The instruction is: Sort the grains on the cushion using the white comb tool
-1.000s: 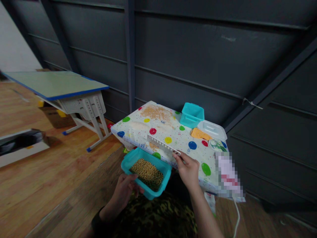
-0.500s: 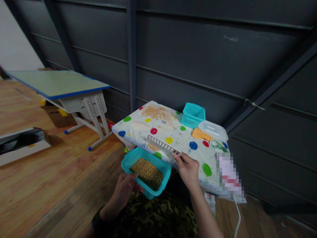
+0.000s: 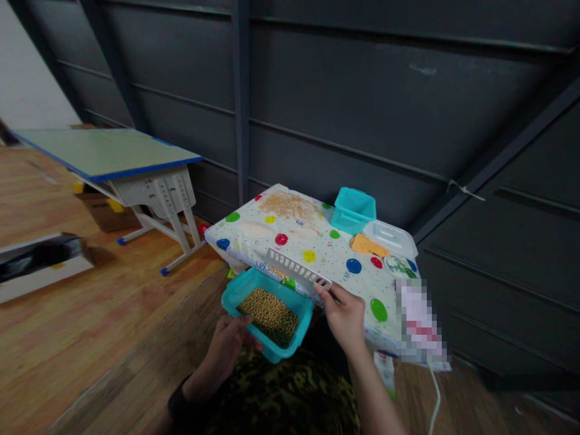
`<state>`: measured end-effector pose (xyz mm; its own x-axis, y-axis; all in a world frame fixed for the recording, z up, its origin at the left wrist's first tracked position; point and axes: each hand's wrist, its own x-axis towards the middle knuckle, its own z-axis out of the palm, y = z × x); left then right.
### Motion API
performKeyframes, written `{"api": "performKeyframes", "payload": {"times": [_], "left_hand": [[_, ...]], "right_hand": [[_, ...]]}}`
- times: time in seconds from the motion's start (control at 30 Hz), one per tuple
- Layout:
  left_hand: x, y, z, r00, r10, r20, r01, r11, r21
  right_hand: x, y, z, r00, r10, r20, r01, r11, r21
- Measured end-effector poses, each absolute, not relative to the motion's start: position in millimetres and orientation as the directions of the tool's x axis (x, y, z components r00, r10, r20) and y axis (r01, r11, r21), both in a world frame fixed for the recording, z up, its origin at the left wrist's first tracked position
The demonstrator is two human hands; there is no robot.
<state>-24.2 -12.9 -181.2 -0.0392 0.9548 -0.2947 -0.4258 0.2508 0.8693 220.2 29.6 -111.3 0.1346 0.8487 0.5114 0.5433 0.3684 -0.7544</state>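
Holding a tub (image 3: 277, 354) of beans (image 3: 267, 309) below a table's (image 3: 333, 261) near edge

Pale beans lie heaped in the teal tub, with a darker green layer showing around them, its make-up too small to tell. The left hand (image 3: 231, 338), at the tub's eight o'clock, grips it by the rim, thumb above and fingers curled beneath. At three o'clock the right hand (image 3: 345, 307) pinches one end of a white slotted strip (image 3: 296, 269) between thumb and fingers. The strip slants away toward ten o'clock, on or just over the table's near edge; which of the two cannot be told. Beside it, at the tub's half past twelve, loose beans (image 3: 276, 273) gather on the balloon-print cover.

Farther out at half past twelve, a wide scatter of grains (image 3: 287, 205) covers the table's far corner, a pale patch (image 3: 257, 230) on its near side. Between one and two o'clock stands a second teal tub (image 3: 353, 222). At two o'clock come an orange cloth (image 3: 368, 245) and, touching or just beside it, a clear lid (image 3: 390, 239). A pixelated pinkish item (image 3: 419, 317) sits at three o'clock, a white cord (image 3: 437, 396) hanging below. Well apart, a blue-edged desk (image 3: 109, 151) stands at ten o'clock and a white box (image 3: 67, 273) at nine.
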Motion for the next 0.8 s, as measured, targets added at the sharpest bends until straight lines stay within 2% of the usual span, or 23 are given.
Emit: {"api": "performKeyframes", "payload": {"times": [0.27,0.47,0.67,0.8], "left_hand": [[-25,-13,-183,-0.036,0.958,-0.283,-0.433,0.24,0.869],[-24,-16,-178,-0.045,0.954,-0.295,-0.448,0.245,0.86],[-23,-15,-178,-0.041,0.958,-0.282,-0.457,0.233,0.858],[-24,-14,-179,-0.046,0.949,-0.313,-0.46,0.257,0.85]], "right_hand": [[219,33,-112,0.158,0.839,0.52,0.533,0.371,-0.76],[220,37,-111,0.109,0.849,0.517,0.537,0.387,-0.75],[220,35,-111,0.206,0.824,0.528,0.543,0.353,-0.762],[234,41,-106,0.33,0.79,0.516,0.542,0.289,-0.789]]}}
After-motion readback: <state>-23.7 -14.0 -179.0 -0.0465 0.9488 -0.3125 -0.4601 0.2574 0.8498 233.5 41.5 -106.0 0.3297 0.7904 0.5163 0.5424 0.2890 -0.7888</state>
